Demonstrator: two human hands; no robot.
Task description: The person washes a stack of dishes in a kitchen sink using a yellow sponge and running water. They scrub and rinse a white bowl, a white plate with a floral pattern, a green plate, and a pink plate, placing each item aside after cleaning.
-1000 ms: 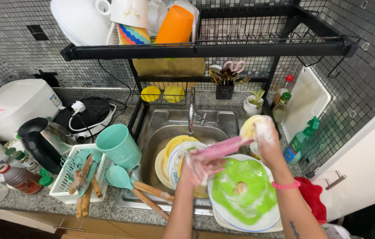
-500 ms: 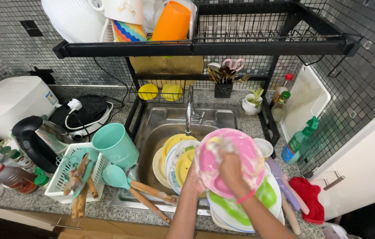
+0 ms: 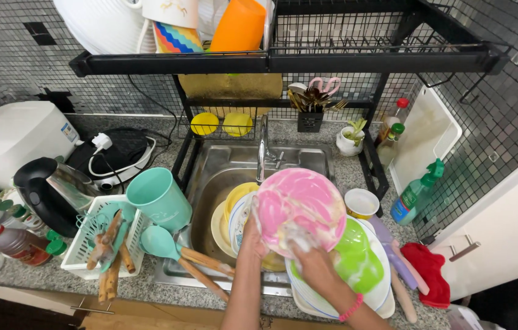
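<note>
My left hand (image 3: pixel 253 239) grips the left rim of a soapy pink plate (image 3: pixel 300 205), tilted up over the right side of the sink (image 3: pixel 234 168). My right hand (image 3: pixel 311 260) presses a sudsy sponge against the plate's lower face; the sponge is mostly hidden in foam. Under the plate a green plate (image 3: pixel 360 260) lies on a stack of white plates (image 3: pixel 320 299) at the sink's right edge. Yellow and white plates (image 3: pixel 229 211) sit in the basin.
A teal cup (image 3: pixel 160 197), teal ladle (image 3: pixel 161 241) and white utensil basket (image 3: pixel 97 241) lie left of the sink. A small white bowl (image 3: pixel 361 203), spray bottle (image 3: pixel 416 194) and red cloth (image 3: pixel 427 269) are at the right. A black dish rack (image 3: pixel 283 61) hangs overhead.
The pink plate was edge-on with my right hand raised by the small bowl; now the plate faces up and my right hand has come down onto it with the sponge.
</note>
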